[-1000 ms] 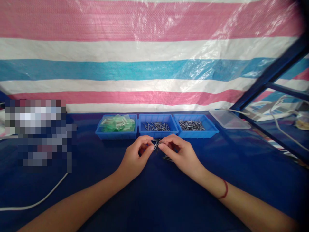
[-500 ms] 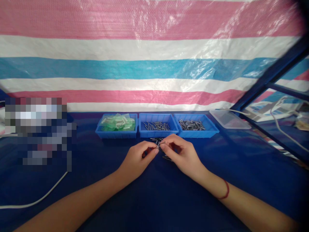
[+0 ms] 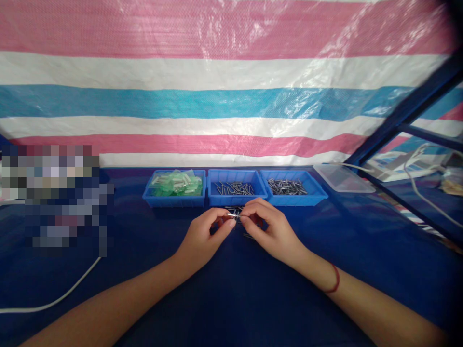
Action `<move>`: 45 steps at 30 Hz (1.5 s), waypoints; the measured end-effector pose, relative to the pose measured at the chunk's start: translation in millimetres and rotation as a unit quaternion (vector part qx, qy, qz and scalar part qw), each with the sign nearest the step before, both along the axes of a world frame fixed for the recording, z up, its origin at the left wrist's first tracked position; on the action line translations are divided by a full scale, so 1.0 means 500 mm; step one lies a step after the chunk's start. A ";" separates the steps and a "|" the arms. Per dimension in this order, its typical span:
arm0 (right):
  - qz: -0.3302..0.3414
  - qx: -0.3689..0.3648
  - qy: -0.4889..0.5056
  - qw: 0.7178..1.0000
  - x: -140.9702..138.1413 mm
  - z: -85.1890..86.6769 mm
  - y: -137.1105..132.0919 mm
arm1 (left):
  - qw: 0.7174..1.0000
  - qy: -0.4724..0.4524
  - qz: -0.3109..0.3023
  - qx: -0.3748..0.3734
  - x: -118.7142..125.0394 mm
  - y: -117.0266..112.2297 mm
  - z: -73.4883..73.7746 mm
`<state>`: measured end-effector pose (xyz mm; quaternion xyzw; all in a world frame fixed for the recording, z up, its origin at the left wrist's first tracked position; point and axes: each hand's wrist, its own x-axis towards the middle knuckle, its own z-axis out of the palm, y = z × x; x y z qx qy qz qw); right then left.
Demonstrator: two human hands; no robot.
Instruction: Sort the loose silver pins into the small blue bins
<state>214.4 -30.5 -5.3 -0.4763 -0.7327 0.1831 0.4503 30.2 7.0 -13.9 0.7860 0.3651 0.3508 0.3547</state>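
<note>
My right hand [image 3: 269, 224] pinches a thin, shiny metal pin [image 3: 232, 215] between thumb and forefinger. From the other side, my left hand [image 3: 205, 233] has its thumb and forefinger closed about the same pin's left end. The two sets of fingertips almost meet. Just behind and below them lies a small pile of dark metal pins [image 3: 235, 209] on the blue table, partly covered by my hands. A few loose pins [image 3: 248, 235] lie by the right thumb. The pin's exact shape is too small to tell.
Three blue bins stand in a row behind my hands: the left bin [image 3: 177, 201] with green plastic packets, the middle bin [image 3: 237, 200] and right bin [image 3: 302, 198] with metal pins. A clear plastic lid [image 3: 345, 179] lies right. A white cable [image 3: 54, 304] crosses the left side.
My left fingertips have parted slightly and moved a little left, so more of the shiny pin shows between the hands. The right hand has shifted slightly upward. The bins are unchanged.
</note>
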 end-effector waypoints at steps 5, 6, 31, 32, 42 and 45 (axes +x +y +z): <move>-0.128 0.093 -0.051 0.986 0.056 0.022 0.021 | 0.992 0.084 -0.020 0.088 0.002 -0.002 -0.002; -0.167 0.112 -0.063 0.977 0.075 0.028 0.026 | 0.988 0.107 -0.026 0.111 0.002 -0.003 -0.002; -0.032 0.134 -0.215 0.967 0.046 0.025 0.006 | 0.949 0.200 -0.084 0.228 -0.014 0.015 -0.018; -0.009 0.116 -0.228 0.967 0.038 0.021 0.004 | 0.950 0.195 -0.084 0.229 -0.014 0.014 -0.018; 0.057 0.030 -0.204 0.977 0.024 -0.001 0.008 | 0.975 0.107 -0.077 0.178 -0.010 0.003 -0.008; 0.055 0.009 -0.155 0.986 0.016 0.001 0.005 | 0.990 0.066 -0.050 0.119 -0.007 0.001 -0.007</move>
